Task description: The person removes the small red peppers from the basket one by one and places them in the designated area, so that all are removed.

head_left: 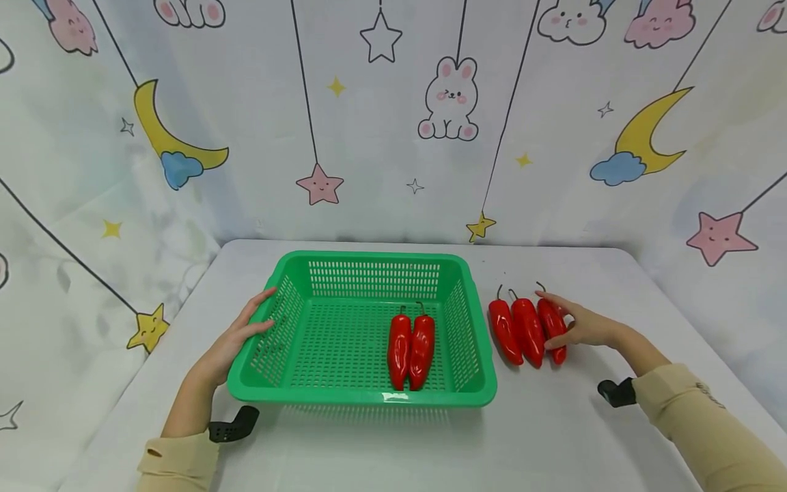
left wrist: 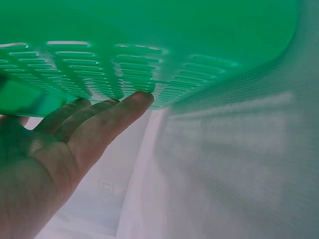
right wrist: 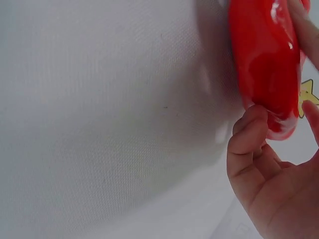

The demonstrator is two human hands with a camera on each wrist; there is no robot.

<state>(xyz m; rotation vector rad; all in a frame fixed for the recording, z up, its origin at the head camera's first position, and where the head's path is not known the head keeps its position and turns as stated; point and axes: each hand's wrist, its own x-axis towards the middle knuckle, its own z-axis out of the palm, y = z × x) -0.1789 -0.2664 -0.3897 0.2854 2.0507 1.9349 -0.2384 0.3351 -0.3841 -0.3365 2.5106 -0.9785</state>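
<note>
A green plastic basket [head_left: 363, 398] with slotted walls stands on the table, two red peppers [head_left: 399, 347] lying side by side in its right part. My left hand [head_left: 229, 345] rests against its left side; in the left wrist view, fairly straight fingers [left wrist: 112, 119] touch the slotted wall below the rim. Right of the basket, three more red peppers lie in a row, the left one [head_left: 505, 333] and middle one [head_left: 527, 329] untouched. My right hand [head_left: 581, 324] grips the rightmost pepper [head_left: 549, 316], also large in the right wrist view [right wrist: 266, 59], with thumb and curled fingers.
A white cloth covers the table [head_left: 369, 451]. Behind it hangs a pale curtain [head_left: 381, 123] printed with moons, stars and bunnies. Black wrist devices [head_left: 235, 424] sit at both cuffs. The basket's right wall stands close to the left pepper of the row.
</note>
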